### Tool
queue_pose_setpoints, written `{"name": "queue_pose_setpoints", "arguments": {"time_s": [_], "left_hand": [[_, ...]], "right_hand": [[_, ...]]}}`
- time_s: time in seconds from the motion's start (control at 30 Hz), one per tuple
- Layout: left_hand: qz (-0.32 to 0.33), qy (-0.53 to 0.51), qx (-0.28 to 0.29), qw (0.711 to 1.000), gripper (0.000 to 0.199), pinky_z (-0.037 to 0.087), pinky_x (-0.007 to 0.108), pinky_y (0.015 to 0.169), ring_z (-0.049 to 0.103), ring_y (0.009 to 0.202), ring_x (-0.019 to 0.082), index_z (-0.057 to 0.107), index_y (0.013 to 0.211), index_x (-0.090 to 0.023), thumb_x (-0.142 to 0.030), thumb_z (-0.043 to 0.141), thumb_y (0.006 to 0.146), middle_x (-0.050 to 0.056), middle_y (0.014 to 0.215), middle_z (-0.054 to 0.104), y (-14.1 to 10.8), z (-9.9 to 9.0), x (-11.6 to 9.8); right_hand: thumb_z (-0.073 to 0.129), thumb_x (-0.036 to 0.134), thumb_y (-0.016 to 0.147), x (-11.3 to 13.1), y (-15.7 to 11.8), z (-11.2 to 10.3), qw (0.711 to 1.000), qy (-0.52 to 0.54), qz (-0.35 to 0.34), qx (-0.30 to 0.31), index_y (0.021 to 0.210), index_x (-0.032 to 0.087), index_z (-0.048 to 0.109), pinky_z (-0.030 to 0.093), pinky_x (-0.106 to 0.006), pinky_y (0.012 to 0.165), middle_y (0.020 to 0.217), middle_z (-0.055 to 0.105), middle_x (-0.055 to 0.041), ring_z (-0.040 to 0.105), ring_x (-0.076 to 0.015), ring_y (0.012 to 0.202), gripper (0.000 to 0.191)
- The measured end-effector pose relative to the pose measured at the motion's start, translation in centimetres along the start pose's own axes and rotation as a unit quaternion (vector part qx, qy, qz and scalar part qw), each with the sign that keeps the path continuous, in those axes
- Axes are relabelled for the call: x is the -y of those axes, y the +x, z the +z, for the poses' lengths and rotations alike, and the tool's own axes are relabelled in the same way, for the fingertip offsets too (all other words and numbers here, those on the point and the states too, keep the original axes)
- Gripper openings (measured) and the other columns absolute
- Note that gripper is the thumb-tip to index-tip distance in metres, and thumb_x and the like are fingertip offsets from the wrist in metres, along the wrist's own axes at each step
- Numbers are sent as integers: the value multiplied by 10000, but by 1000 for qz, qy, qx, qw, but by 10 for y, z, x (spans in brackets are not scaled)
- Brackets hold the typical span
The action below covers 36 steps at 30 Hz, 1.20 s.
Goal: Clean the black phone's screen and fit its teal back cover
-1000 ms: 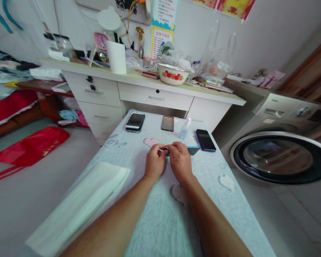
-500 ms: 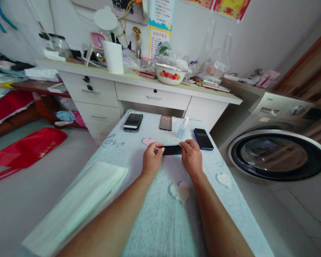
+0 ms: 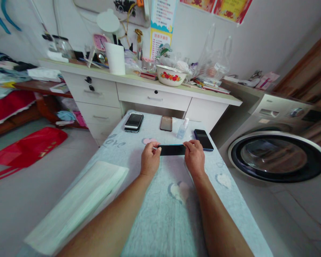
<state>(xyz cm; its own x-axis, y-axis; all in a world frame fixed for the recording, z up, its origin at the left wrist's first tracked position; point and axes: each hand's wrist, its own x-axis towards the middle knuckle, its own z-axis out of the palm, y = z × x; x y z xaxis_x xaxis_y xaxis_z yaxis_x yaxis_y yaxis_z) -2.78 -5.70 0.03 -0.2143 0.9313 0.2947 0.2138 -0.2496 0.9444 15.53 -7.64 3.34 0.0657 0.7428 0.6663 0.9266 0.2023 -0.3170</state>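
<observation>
Left hand [image 3: 150,159]: pinching smartphone [image 3: 169,150], left end
Right hand [image 3: 194,157]: shifted outward — pinching right end
Dark face [image 3: 176,150]: more exposed, likely accessible

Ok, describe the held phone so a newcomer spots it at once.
Find the cloth-covered table before the white desk. There, the left hand and right hand hold a dark phone, its long side running between them. The other phones lie flat; only this one is held.

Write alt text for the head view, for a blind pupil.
A dark phone is in the grip of a person's left hand and right hand, at a table. Beyond are stacked phones, a case, a bottle and another phone.
</observation>
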Motion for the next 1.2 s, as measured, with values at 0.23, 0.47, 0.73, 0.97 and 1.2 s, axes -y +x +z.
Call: {"name": "queue_pose_setpoints", "arguments": {"time_s": [0.23, 0.47, 0.73, 0.97, 1.2], "left_hand": [[28, 35, 3, 999, 156, 462, 257, 707, 563, 691, 124, 627, 945, -184, -205, 550, 811, 13, 878, 640, -3, -1, -2], [45, 53, 25, 997, 150, 464, 262, 697, 558, 690, 126, 620, 937, -182, -182, 548, 806, 18, 885, 645, -7, -2, -10], [65, 61, 45, 995, 141, 475, 259, 702, 577, 704, 123, 625, 934, -188, -162, 548, 818, 23, 905, 659, -10, 0, -9], [65, 66, 50, 994, 137, 472, 261, 710, 575, 701, 123, 643, 927, -190, -185, 570, 810, 21, 899, 666, -10, 0, -11], [22, 36, 45, 998, 170, 453, 240, 662, 542, 651, 112, 662, 942, -191, -231, 575, 802, 3, 843, 659, -7, 2, -8]], "right_hand": [[458, 157, 919, 15, -4, 2, 1000, 9, -11, 12, 956, 209, 727, 447, -305, 800, 972, 616, -80, 542, -207, 923, 277], [471, 149, 925, 35, -7, 5, 999, 21, -34, 33, 919, 215, 714, 445, -300, 786, 975, 617, -72, 543, -200, 895, 252], [460, 203, 961, 49, -9, 7, 996, 31, -60, 52, 928, 228, 707, 439, -284, 774, 972, 618, -64, 545, -197, 898, 250], [471, 211, 957, 44, -9, 4, 996, 39, -61, 57, 963, 244, 715, 447, -285, 797, 973, 618, -57, 548, -195, 914, 246], [484, 208, 943, 25, -6, 1, 998, 36, -33, 35, 964, 216, 724, 450, -297, 812, 954, 617, -63, 557, -195, 887, 240]]}}
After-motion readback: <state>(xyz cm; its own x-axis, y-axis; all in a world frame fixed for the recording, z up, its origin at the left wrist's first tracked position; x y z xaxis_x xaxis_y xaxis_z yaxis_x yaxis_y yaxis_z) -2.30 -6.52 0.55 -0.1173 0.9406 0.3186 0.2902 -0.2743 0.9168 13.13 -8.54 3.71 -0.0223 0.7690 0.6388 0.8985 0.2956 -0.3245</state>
